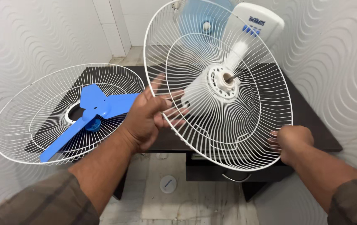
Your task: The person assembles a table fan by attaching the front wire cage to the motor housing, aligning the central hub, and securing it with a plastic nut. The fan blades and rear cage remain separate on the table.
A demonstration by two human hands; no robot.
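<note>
Left hand: left hand (147,118) grips the left rim of the white wire guard (245,125), fingers curled loosely round the wires, slightly blurred.
Right hand: right hand (293,141) clenched on the guard's near right rim, fingers tucked behind the wires.
Guard: held tilted, mounted around the fan's motor hub (224,81); bare shaft pokes out at centre.
Fan body: white housing (255,23) at far right, behind the guard.
Second guard: another white wire guard (32,121) lies to the left, overhanging the dark table (312,121).
Blade: blue fan blade (93,112) rests inside that second guard, untouched.
Floor: small white round lid (168,183) under the table, near side.
Sleeves: dark checked cuffs on both forearms.
</note>
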